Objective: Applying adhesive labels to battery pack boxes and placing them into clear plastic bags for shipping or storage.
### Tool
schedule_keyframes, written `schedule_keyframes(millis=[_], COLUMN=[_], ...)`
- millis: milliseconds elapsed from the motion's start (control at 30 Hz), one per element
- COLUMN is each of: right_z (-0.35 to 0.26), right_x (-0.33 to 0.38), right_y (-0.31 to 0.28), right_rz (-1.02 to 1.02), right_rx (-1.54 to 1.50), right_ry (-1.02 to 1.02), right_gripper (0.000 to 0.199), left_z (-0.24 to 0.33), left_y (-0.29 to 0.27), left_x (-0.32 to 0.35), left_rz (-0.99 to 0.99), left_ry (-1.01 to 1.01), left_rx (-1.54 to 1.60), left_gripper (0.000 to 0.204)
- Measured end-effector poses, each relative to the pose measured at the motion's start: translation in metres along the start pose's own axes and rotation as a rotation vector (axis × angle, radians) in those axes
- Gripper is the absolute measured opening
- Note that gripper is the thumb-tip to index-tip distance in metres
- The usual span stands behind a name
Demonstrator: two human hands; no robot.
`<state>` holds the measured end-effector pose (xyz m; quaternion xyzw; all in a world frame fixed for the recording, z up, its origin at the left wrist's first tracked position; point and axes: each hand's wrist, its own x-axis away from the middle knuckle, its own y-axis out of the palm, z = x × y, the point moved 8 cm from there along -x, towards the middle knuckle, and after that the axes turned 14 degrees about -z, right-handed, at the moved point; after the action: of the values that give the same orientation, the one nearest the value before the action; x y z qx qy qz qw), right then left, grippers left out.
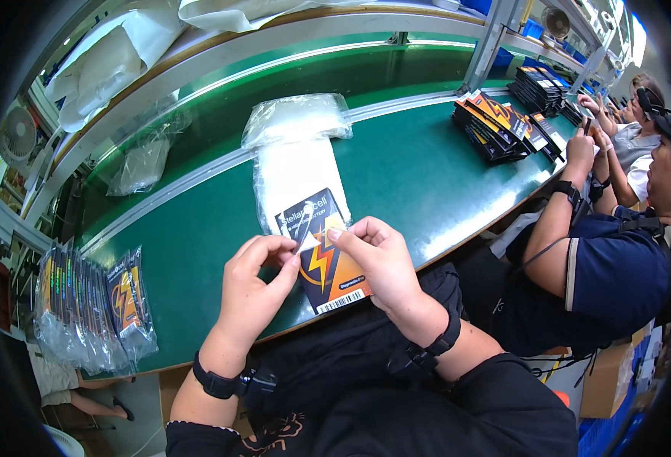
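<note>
A flat black and orange card package [328, 263] with a lightning-bolt print lies on the green table [419, 175] in front of me. My left hand [255, 286] and my right hand [377, 255] meet over its middle, fingertips pinching a small clear film tab [305, 244] between them. A stack of clear plastic bags [297, 179] lies just beyond the card, with a fuller clear bag [296, 118] behind it.
A row of bagged cards [91, 305] stands at the table's left end. Stacks of black and orange cards [503, 122] sit at the far right, where other people [602, 251] work. Crumpled clear bags [141, 160] lie on the far shelf.
</note>
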<state>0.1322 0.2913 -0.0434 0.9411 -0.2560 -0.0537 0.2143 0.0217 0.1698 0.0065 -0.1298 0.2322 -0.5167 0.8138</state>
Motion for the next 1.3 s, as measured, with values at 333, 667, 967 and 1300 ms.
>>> schedule_keyframes(millis=[333,667,967,1300], right_z=[-0.007,-0.091,-0.114,-0.08], right_x=[0.014,0.043,0.06,0.057], right_y=[0.028,0.056,0.068,-0.021], right_rz=[-0.116,-0.23,-0.119,0.025], right_rx=[0.359,0.714,0.878,0.472], right_ry=[0.092,-0.489,-0.887,-0.358], right_gripper=[0.029,0.061,0.015,0.01], left_z=[-0.021,0.03,0.005,0.024], left_y=[0.033,0.048,0.057,0.023], left_x=[0.025,0.033,0.037,0.04], left_rz=[0.014,-0.321,-0.395,-0.024], left_ry=[-0.295,-0.222,-0.389,0.003], left_rx=[1.104,1.132,1.085,0.029], left_gripper=[0.029,0.021,0.018,0.009])
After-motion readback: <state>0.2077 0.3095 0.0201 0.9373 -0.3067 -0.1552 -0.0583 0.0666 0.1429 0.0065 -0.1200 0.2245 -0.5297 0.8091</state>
